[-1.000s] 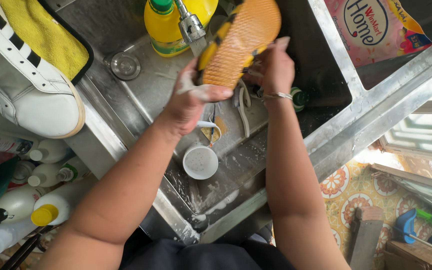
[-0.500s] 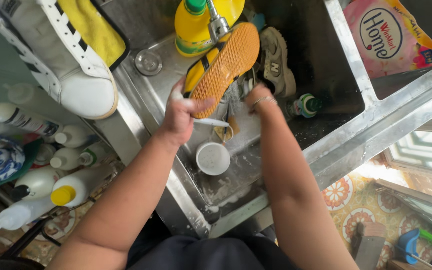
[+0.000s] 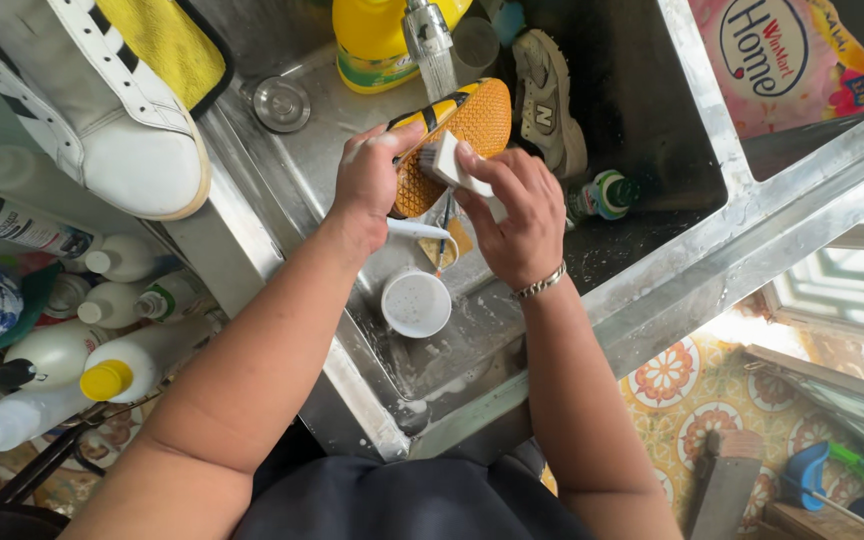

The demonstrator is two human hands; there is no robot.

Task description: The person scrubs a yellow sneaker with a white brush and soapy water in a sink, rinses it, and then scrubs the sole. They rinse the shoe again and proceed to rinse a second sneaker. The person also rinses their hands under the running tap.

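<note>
My left hand (image 3: pixel 369 182) grips the heel end of a yellow and black shoe (image 3: pixel 462 125), held sole up over a steel sink (image 3: pixel 512 330). Water runs from the tap (image 3: pixel 426 30) onto the orange sole. My right hand (image 3: pixel 512 215) holds a white brush (image 3: pixel 452 165) with its bristles pressed on the sole. A bracelet sits on my right wrist. A white cup (image 3: pixel 416 303) of soapy water stands in the sink just below my hands, with a toothbrush lying beside it.
A grey sneaker (image 3: pixel 547 90) lies in the sink's far side near a small green-capped bottle (image 3: pixel 607 195). A yellow bottle (image 3: pixel 372 40) stands by the tap. A white shoe (image 3: pixel 102 110) rests at left above several white bottles (image 3: pixel 102 370). A pink bag (image 3: pixel 782 60) lies at upper right.
The shoe came down from in front of the tap to under the running water. My right hand came out from behind it holding the white brush and set it on the sole.
</note>
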